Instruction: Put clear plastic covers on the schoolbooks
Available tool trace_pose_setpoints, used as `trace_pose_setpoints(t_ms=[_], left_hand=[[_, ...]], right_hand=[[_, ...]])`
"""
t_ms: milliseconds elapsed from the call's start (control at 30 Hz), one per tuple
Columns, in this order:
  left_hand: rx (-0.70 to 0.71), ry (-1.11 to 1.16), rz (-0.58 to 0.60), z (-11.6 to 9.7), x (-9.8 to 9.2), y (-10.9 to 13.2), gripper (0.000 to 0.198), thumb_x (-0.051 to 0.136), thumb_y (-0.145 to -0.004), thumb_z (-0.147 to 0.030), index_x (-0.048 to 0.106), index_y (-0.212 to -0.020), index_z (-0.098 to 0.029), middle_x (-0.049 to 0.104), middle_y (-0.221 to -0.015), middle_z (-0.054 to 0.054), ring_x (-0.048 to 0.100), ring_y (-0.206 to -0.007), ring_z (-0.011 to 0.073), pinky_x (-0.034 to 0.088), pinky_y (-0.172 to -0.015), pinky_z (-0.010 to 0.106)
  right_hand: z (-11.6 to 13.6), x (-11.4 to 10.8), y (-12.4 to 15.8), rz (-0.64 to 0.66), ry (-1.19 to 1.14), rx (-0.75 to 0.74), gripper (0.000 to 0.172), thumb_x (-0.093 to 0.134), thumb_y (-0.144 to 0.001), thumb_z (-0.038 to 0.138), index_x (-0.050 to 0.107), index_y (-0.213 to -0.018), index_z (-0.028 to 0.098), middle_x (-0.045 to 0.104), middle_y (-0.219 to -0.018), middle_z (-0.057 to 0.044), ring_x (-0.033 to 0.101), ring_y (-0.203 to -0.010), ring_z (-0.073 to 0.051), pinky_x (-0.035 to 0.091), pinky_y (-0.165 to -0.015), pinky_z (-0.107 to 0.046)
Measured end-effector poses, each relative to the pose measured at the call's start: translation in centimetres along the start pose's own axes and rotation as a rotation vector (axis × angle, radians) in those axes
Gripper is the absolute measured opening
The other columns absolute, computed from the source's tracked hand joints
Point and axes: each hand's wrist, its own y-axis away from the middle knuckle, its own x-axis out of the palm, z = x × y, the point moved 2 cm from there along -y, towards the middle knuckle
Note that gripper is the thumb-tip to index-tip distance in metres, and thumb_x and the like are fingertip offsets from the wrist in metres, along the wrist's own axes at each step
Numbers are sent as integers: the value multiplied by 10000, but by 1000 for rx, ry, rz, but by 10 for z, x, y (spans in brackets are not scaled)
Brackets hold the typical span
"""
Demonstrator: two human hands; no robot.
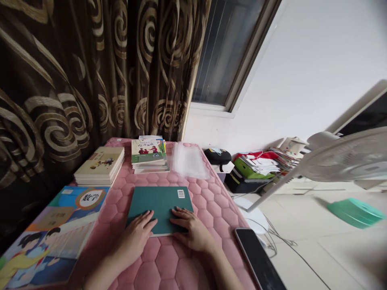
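Note:
A teal book with a white barcode label near its far right corner lies flat on the pink quilted surface. My left hand rests on the book's left side, fingers stretched over the cover. On the right side, my right hand lies with its fingers spread and the thumb by the near edge. Neither hand grips anything. To the left is a large colourful textbook showing cartoon children. Beyond the teal book sit a stack of green-and-white booklets and a pile of clear plastic sleeves.
A stack of beige books stands at the back left by the patterned curtain. A black phone lies along the right edge. On the floor to the right are a white fan, cables and a green plastic stool.

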Motion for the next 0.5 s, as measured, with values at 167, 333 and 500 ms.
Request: trace_pose_setpoints(t_ms=[167, 333, 500], left_hand=[[85, 11, 4, 15, -10, 7, 447, 460, -873, -77, 617, -1252, -255, 598, -1367, 56, 572, -1239, 202, 505, -1025, 382], [67, 29, 18, 24, -26, 15, 491, 436, -838, -28, 646, -1213, -265, 655, -1292, 35, 633, -1153, 183, 535, -978, 359], [65, 36, 7, 27, -27, 21, 523, 418, -823, -26, 657, -1202, -294, 669, -1270, 23, 636, -1145, 182, 533, -978, 370]], right_hand=[[0, -2, 1, 4, -9, -6, 429, 684, -782, 276, 676, -1210, 257, 561, -1382, -86, 461, -1331, -298, 380, -1098, -507], [0, -2, 2, -3, 7, -4, 423, 670, -792, 279, 672, -1215, 257, 563, -1380, -83, 462, -1330, -299, 380, -1096, -516], [-2, 0, 2, -19, 2, -18, 376, 644, -827, 323, 682, -1196, 257, 598, -1341, -83, 498, -1302, -286, 394, -1088, -510]])
